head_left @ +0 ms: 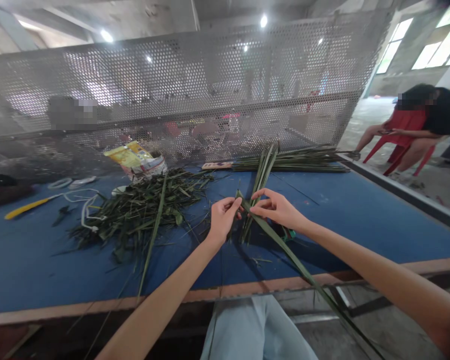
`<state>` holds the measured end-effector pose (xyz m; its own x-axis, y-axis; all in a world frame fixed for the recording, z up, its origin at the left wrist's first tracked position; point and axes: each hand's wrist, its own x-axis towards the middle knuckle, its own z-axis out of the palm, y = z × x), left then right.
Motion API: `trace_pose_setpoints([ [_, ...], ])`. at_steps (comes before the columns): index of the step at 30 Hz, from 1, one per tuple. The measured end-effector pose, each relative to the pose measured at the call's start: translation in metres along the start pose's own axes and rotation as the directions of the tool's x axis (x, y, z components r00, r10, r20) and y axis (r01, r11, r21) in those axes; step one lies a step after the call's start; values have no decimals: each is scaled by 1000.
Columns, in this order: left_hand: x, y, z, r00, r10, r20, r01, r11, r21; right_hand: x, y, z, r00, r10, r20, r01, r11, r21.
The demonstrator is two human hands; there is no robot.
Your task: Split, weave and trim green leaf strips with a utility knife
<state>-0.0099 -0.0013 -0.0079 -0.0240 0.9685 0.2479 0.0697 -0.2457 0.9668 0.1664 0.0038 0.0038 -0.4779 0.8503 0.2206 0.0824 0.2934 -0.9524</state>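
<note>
Both hands meet over the blue table, pinching one long green leaf strip (281, 243). My left hand (224, 215) is closed on its upper end, where the leaf looks folded to a small point. My right hand (275, 207) grips the same strip a little to the right, thumb and fingers pressed together. From there the strip slants down to the right, over the table's front edge. Behind the hands stands or leans a bundle of narrow green leaves (264, 167). A small dark green object (289, 233) is partly hidden under my right wrist.
A heap of leaf scraps (142, 205) lies left, by a white container with a yellow packet (130, 156). A yellow-handled tool (27, 208) is farther left. Long leaves (300, 161) lie at the back, before a perforated metal panel (210, 95). A person sits on a red chair (405, 131).
</note>
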Motion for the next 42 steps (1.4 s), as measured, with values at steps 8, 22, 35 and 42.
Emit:
trace_pose_setpoints([
  [8,-4,4,3,994,-15,109,15,1000,-3,2,11,0,999,-22,-45,16,991,-130],
  [22,-3,1,5,993,-54,108,57,998,-22,1,22,7,983,-169,69,182,939,-293],
  [35,-2,2,4,991,-82,105,93,990,-103,6,21,-3,981,-20,191,39,995,-95],
  [42,-2,3,2,992,-92,85,102,987,-121,1,15,1,996,-7,83,13,997,-75],
])
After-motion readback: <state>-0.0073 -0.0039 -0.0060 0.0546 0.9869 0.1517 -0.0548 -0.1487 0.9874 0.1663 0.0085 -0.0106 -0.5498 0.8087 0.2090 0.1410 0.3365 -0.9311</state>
